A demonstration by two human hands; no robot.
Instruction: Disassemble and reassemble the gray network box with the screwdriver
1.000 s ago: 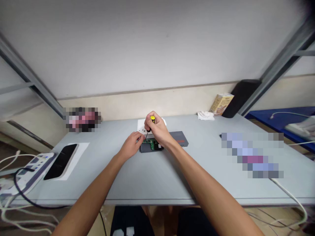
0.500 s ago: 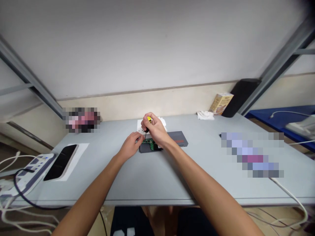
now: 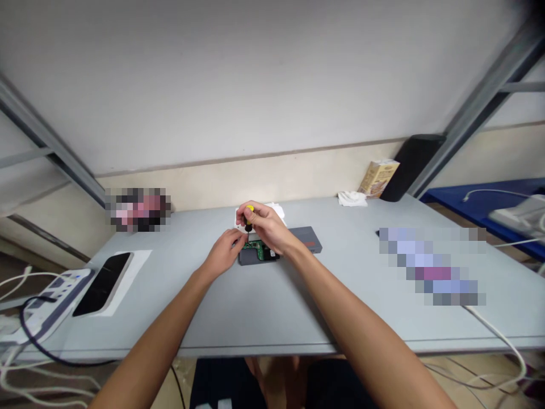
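Observation:
My right hand (image 3: 270,226) is closed round a screwdriver (image 3: 249,215) with a yellow and black handle. The screwdriver stands nearly upright, its thin shaft pointing down at the left part of a green circuit board (image 3: 259,250). That board sits in an open dark grey device case (image 3: 249,260) lying on the table. At the case's left end my left hand (image 3: 223,253) has its fingers closed against the edge, close beside the shaft. The screwdriver tip is too small to make out. A longer grey casing (image 3: 307,238) with reddish marking lies behind my right wrist.
White paper (image 3: 279,211) lies behind the device. On the left are a black phone (image 3: 103,284) on a white sheet and a power strip (image 3: 55,301) with cables. A crumpled tissue (image 3: 352,199), a yellow box (image 3: 378,179) and a black cylinder (image 3: 413,167) stand back right.
My right hand and the screwdriver have shifted slightly left and down, and the handle has become more upright. The left hand stays at the device. The whole view has shifted a little.

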